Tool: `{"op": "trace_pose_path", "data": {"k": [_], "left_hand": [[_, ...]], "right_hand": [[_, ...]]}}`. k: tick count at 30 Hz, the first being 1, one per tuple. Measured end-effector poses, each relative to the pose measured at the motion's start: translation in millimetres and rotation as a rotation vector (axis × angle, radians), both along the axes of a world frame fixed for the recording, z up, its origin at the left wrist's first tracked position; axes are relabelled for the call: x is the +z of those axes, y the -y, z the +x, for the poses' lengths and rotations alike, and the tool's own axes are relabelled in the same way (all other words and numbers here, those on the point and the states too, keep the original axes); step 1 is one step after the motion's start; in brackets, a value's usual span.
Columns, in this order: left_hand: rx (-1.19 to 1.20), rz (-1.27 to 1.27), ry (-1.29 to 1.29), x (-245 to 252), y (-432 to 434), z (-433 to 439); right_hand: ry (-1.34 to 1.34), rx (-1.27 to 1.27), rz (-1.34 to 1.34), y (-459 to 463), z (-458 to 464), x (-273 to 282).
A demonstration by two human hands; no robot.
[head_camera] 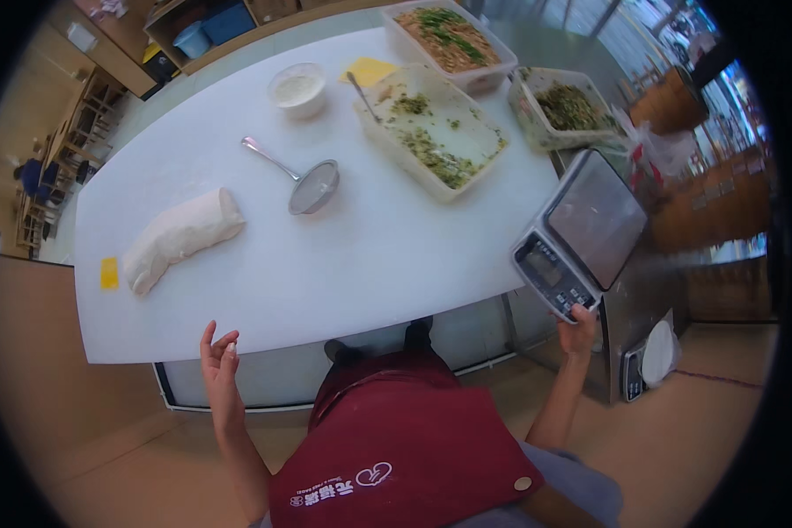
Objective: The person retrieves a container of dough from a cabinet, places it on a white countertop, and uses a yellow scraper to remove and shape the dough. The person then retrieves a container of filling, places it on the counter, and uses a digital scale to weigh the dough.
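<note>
My right hand [577, 330] grips the near corner of a digital kitchen scale [561, 264], which has a bare metal plate and lies at the table's right edge. At the table's front left edge, my left hand [220, 360] is raised with its fingers apart and nothing in it. Beyond it a thick log of pale dough [181, 231] lies on the white table [343, 277], beside a small yellow scraper-like piece [109, 273]. A fine-mesh strainer [315, 187] with a metal handle rests near the middle, below a bowl of white powder [297, 91].
A plastic tub [465, 195] holds scattered chopped green filling and a spoon [363, 96]. Behind it are a tub of brownish filling with greens [445, 39] and a smaller tub of dark green filling [567, 105]. Bamboo steamers [713, 201] and a plastic bag [660, 155] stand at right.
</note>
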State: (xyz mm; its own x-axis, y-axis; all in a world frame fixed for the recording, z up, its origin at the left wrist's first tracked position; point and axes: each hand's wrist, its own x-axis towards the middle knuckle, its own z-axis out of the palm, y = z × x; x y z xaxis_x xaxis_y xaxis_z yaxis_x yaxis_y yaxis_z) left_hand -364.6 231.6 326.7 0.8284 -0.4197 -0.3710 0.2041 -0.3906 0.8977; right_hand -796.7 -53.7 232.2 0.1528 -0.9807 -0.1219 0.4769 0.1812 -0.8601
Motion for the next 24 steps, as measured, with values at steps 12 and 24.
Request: {"op": "trace_pose_path", "data": {"k": [12, 24], "left_hand": [[0.132, -0.911, -0.494, -34.4, -147.3, 99.7], [1.131, -0.883, -0.330, -40.1, -188.2, 25.5]], "right_hand": [[-0.047, 1.626, 0.335, -198.6, 412.7, 26.7], [-0.283, 2.090, 0.009, -247.6, 488.2, 42.5]]}}
